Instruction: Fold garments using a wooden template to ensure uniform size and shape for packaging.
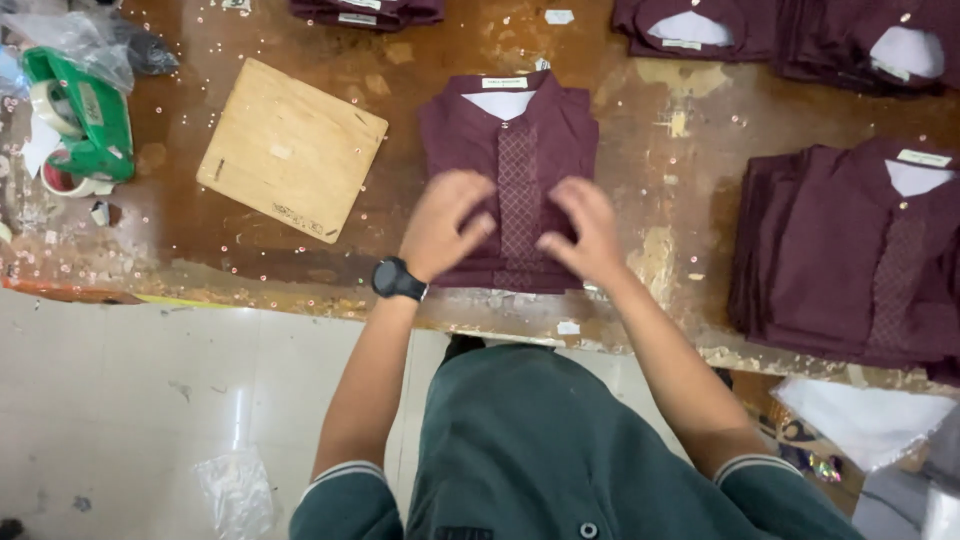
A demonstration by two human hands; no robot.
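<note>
A folded maroon shirt [545, 130] with a patterned front strip and a white collar insert lies on the worn brown table [420, 45]. Both my hands rest on its lower half. My left hand [442, 224], with a black watch on the wrist, presses the cloth left of the strip, fingers curled. My right hand [580, 230] pinches the fabric just right of the strip. The shirt's bottom edge is partly hidden under my hands.
A square wooden board [290, 147] lies left of the shirt. A green tape dispenser [85, 120] and plastic bags sit at the far left. A stack of folded maroon shirts [850, 260] stands at right, more shirts [780, 30] along the back. Tiled floor below.
</note>
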